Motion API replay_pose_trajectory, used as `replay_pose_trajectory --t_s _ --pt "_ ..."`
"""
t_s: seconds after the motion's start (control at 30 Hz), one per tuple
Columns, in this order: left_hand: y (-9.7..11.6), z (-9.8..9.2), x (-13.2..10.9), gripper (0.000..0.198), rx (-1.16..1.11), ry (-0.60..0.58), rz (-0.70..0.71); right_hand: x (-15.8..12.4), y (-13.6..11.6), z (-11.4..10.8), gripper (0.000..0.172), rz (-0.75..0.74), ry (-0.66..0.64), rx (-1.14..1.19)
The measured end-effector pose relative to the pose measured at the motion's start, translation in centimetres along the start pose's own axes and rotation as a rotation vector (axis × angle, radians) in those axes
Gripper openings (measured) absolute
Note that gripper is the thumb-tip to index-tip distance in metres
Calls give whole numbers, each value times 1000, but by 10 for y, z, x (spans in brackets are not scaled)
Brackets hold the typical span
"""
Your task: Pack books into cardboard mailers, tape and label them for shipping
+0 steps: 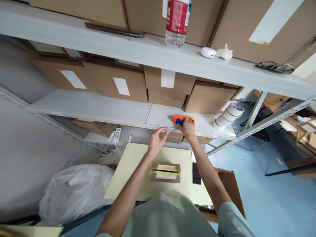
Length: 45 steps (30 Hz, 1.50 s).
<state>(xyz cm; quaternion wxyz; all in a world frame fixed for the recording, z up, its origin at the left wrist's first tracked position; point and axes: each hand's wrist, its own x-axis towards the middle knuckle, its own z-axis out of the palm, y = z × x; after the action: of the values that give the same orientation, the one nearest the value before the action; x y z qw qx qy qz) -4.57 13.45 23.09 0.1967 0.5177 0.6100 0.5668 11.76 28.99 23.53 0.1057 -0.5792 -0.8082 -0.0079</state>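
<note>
My right hand (188, 128) is closed on an orange and blue tape dispenser (179, 119) with a yellow curved edge, at the front of the middle shelf (118, 107). Just left of it, my left hand (157, 140) hovers by the shelf's edge, fingers curved and apart from the thumb, with nothing visible in them. Below my hands, a small cardboard box (165, 177) with tape and a white label lies on the pale yellow tabletop (133, 158). A dark phone-like object (197, 173) lies beside my right forearm.
Several stacked tape rolls (228, 116) stand at the shelf's right end. Cardboard boxes (123, 80) line the shelves. A water bottle (177, 24), a white case (208, 52) and glasses (275, 66) sit above. A power strip (118, 135) and a plastic bag (74, 191) are at left.
</note>
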Motion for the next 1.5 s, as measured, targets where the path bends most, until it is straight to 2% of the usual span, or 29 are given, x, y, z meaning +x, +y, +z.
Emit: replay_pose_trajectory --t_s 0.1,0.2,0.33,0.5,0.6,0.7,0.87,1.07,1.27,1.5 --pt "6 -6 -7 26 -20 -44 -29 1 -7 -6 44 23 -95 -57" --pt "4 -18 -24 35 -57 -84 -94 -16 -10 -13 43 0 -128 -92" --pt "-9 -36 -56 38 -102 -54 -87 -68 -7 -5 47 -92 -128 -61" --pt "-28 -53 -99 34 -66 50 -86 -150 3 18 52 -339 -56 152" --pt "-35 -63 -123 33 -48 54 -99 -187 2 22 52 -428 -102 238" --pt "-39 -73 -141 30 -38 11 -73 -209 -4 19 55 -461 -173 267" --pt "-43 -87 -163 26 -13 -23 -20 -226 -15 15 54 -465 -264 273" --pt "-58 -88 -182 23 38 -4 5 -237 -25 12 54 -466 -317 214" --pt "-67 -91 -190 19 -1 37 31 -241 -39 5 62 -471 -358 211" --pt "-73 -98 -194 24 10 33 93 -249 -42 6 55 -467 -394 180"
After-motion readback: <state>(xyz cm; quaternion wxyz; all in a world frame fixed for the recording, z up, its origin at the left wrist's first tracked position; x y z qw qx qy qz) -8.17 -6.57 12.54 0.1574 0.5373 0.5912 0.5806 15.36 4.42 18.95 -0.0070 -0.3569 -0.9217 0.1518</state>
